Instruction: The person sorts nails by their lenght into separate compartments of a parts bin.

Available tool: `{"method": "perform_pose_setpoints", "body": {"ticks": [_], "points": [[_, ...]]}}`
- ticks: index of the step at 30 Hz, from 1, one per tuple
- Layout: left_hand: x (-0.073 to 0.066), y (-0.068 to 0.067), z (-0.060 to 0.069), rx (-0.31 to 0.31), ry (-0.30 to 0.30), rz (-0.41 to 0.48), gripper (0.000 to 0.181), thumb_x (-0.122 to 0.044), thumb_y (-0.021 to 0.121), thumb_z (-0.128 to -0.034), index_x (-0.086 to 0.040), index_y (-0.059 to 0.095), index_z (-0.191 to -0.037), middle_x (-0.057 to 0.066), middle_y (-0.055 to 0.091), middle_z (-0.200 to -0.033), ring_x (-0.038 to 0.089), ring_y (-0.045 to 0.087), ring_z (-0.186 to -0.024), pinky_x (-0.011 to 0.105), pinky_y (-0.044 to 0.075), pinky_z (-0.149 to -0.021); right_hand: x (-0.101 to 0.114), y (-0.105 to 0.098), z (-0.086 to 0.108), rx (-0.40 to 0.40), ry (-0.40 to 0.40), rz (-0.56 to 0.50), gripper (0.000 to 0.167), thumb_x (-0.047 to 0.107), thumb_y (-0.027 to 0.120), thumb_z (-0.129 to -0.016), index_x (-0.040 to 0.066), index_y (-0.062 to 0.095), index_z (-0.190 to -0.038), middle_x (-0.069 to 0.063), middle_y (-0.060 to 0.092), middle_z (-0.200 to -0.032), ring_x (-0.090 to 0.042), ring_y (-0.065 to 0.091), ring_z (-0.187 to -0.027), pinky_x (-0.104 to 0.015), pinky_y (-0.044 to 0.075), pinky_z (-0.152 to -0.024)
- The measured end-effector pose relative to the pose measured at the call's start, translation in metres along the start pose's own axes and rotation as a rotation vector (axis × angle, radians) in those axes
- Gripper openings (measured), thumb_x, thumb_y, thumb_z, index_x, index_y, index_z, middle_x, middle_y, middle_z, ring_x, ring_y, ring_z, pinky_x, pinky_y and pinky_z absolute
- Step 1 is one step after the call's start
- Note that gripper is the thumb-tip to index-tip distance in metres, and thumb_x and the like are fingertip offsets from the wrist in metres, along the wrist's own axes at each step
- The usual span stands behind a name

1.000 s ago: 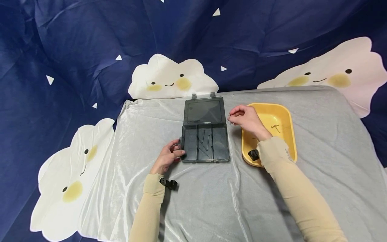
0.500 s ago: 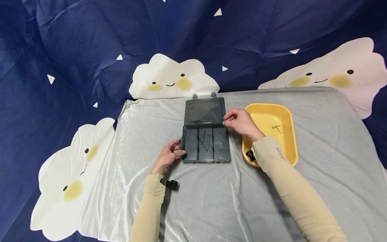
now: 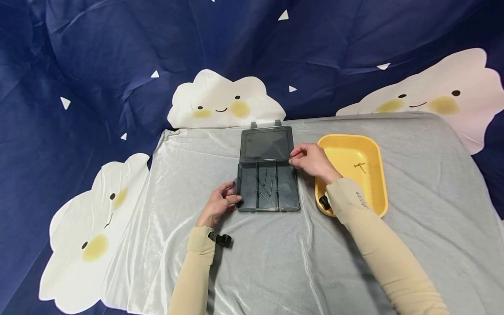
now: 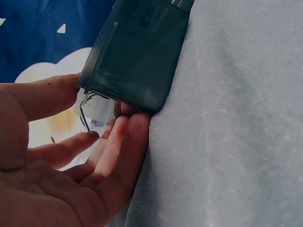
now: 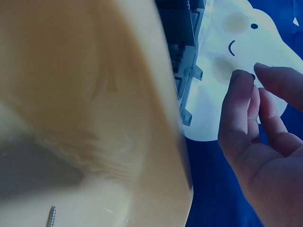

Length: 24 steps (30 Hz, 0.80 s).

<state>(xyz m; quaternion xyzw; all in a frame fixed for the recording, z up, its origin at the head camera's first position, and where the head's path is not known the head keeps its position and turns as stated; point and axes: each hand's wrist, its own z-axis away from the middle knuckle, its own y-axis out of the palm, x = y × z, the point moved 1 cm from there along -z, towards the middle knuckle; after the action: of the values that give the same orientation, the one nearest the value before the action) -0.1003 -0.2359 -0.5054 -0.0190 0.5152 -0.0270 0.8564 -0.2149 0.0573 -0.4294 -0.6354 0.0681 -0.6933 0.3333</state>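
The dark clear box (image 3: 287, 192) lies with its lid (image 3: 266, 144) folded back. Three long screws (image 3: 271, 185) rest in its middle compartment. At the box's left side, the left hand (image 3: 215, 205) grips the wall; in the left wrist view that hand (image 4: 80, 156) has its thumb on one edge of the box (image 4: 137, 61) and fingers against another. The right hand (image 3: 313, 161), fingertips at the box's right edge near the hinge, pinches a small dark piece, mostly hidden; the right wrist view shows its dark tip (image 5: 253, 76) between thumb and finger of the hand (image 5: 265, 142).
A yellow tub (image 3: 379, 183) stands right of the box, beneath the right forearm, with a few screws (image 3: 359, 166) inside; one screw (image 5: 52, 216) shows in the right wrist view. Grey cloth (image 3: 260, 262) covers the table, and a blue cloud-print curtain (image 3: 323, 52) hangs behind.
The right hand has moved left and slightly down, from beside the tub's upper left corner to the box's right edge. The left hand and box have stayed in place.
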Motion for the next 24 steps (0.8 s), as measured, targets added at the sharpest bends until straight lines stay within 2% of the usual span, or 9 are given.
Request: {"method": "perform_pose_setpoints", "body": {"ticks": [7,15,24], "points": [[-0.018,0.004,0.016,0.005,0.002,-0.018,0.068,0.001,0.064,-0.0876,-0.004,0.034,-0.148,0.024,0.05,-0.135,0.007,0.062,-0.088,0.034,0.053,-0.08,0.0,-0.006,0.003,-0.026,-0.005,-0.031,0.025,0.015,0.07,-0.086,-0.001,0.065,-0.106,-0.015,0.069,-0.096,-0.006,0.061,-0.071,-0.02,0.049,-0.067],[-0.004,0.001,0.004,-0.005,-0.006,-0.001,0.071,0.0,0.066,-0.0868,-0.007,0.033,-0.149,0.022,0.05,-0.136,0.004,0.061,-0.088,0.034,0.053,-0.079,0.001,-0.019,0.01,-0.069,-0.027,-0.034,0.025,0.013,0.066,-0.086,-0.002,0.066,-0.106,-0.015,0.069,-0.095,-0.007,0.061,-0.073,-0.018,0.049,-0.066],[-0.001,0.002,0.003,-0.032,0.013,0.009,0.068,-0.001,0.067,-0.0859,-0.009,0.037,-0.147,0.016,0.053,-0.128,0.004,0.063,-0.085,0.027,0.052,-0.072,0.001,-0.038,0.017,-0.12,-0.042,-0.007,0.025,0.017,0.066,-0.088,-0.001,0.065,-0.106,-0.015,0.069,-0.098,-0.003,0.06,-0.069,-0.018,0.049,-0.064]]}}
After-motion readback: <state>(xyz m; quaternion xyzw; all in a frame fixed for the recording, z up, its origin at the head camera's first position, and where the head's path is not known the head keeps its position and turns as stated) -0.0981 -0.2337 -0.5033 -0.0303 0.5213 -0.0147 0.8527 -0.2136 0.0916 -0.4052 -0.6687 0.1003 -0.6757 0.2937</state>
